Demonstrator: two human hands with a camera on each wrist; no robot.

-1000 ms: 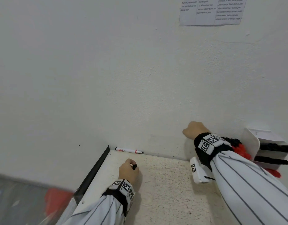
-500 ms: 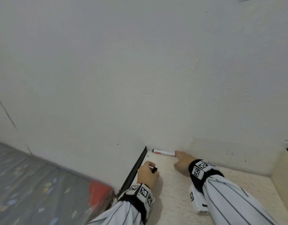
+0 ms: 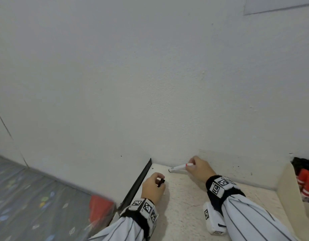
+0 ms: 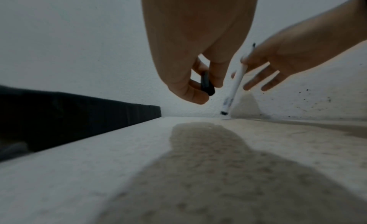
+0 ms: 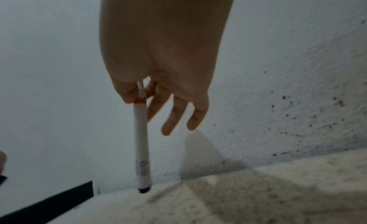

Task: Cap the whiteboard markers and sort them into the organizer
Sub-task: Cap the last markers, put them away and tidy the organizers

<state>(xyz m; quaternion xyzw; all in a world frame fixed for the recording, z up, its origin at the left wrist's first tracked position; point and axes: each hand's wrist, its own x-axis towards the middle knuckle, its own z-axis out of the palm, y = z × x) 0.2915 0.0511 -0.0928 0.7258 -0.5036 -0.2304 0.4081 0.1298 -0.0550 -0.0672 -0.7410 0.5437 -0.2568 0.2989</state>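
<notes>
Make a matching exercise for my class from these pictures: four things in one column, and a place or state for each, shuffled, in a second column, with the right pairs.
Things
1. white marker
2. black cap
3. capped red markers
4. grey patterned floor

Places or states
A. pinched in the left hand
B. standing in the organizer at the right edge
C. lower left, beyond the tabletop
D. gripped near its red band by the right hand, far end at the tabletop by the wall

Pairs: 1-D, 2-A, 3-B, 4-C

Left hand [image 3: 152,186] sits on the table [image 3: 181,202] pinching the cap [image 3: 161,182], right hand [image 3: 198,168] just beyond it by the wall [image 3: 150,84] holding the marker [image 3: 179,167] (far end down on the table), organizer [image 3: 289,188] off right.
</notes>
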